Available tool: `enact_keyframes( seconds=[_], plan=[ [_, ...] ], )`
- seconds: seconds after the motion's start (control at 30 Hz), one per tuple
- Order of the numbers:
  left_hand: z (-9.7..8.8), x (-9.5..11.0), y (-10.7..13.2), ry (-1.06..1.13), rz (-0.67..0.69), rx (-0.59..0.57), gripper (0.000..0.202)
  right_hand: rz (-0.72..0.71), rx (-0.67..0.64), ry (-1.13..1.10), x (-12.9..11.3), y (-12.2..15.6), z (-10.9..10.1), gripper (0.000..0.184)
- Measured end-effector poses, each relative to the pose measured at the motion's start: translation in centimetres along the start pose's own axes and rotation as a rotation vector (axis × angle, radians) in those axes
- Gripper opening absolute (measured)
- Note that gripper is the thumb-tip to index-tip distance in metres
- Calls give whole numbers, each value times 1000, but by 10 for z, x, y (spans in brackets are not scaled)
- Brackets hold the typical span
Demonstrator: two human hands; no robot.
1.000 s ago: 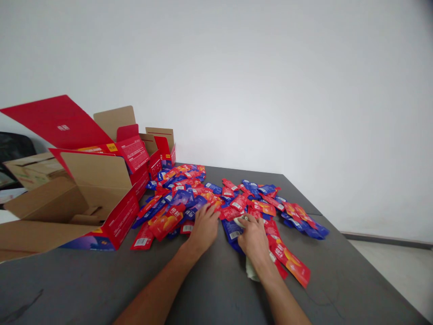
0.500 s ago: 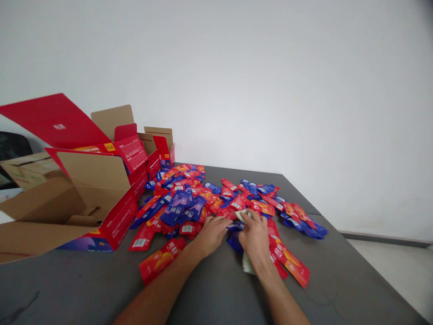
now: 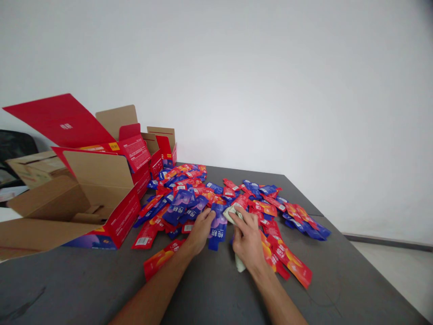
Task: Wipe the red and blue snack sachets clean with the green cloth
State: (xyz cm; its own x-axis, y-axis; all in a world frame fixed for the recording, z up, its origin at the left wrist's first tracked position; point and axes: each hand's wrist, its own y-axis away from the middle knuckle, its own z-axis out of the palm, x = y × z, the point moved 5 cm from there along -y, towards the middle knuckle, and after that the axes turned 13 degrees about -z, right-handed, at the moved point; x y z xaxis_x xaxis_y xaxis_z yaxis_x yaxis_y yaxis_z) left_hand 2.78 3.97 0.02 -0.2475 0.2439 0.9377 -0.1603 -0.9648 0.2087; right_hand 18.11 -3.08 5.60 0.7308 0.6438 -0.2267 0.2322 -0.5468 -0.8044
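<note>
My left hand (image 3: 202, 230) pinches a blue-purple pouch (image 3: 218, 224) by its left edge, its printed face toward me. Closed around a pale, folded cloth (image 3: 233, 215), my right hand (image 3: 247, 232) is just right of that pouch; the cloth's bunched top is beside the pouch's upper right edge, and whether they touch I cannot tell. The cloth's lower end hangs out beneath my palm. A heap of red and blue pouches (image 3: 181, 201) lies behind and left of my hands. To the right, red-orange pouches (image 3: 287, 257) lie partly under my right forearm and hand.
Open red cartons (image 3: 125, 216) with raised flaps line the left side of the dark table (image 3: 209, 289). A plain brown cardboard box (image 3: 39, 168) is behind them at far left. More pouches (image 3: 306, 221) lie toward the table's right edge. A white wall (image 3: 257, 90) rises behind.
My left hand has taken hold of a blue-purple pouch, which now stands up between my hands. My right hand, with the cloth, has shifted slightly left. The view has turned a little.
</note>
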Motion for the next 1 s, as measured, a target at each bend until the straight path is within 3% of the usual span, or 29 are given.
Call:
enact_keyframes(
  seconds=[0.17,0.27,0.43,0.5,0.67,0.73,0.83,1.0],
  plan=[
    [20,-1,14,310,-189,-260,36,-31,-98,7,-7,0,8,55],
    [22,4,16,395,-228,-352,32,-58,-196,5,-14,-1,14,65],
    [6,10,6,421,-180,-250,21,-184,-427,-96,-38,-2,23,73],
    [4,10,7,426,-202,-244,20,-181,-423,-89,-38,-2,22,74],
    [20,0,20,337,-342,-405,30,-32,-203,102,-9,0,9,67],
    [28,-4,26,316,-372,-462,37,-3,-171,154,-2,0,6,66],
    [33,-3,28,332,-358,-495,45,-54,-221,141,-9,-3,7,71],
    [22,5,17,381,-291,-417,42,-183,-422,-45,-40,-6,18,73]
  ],
)
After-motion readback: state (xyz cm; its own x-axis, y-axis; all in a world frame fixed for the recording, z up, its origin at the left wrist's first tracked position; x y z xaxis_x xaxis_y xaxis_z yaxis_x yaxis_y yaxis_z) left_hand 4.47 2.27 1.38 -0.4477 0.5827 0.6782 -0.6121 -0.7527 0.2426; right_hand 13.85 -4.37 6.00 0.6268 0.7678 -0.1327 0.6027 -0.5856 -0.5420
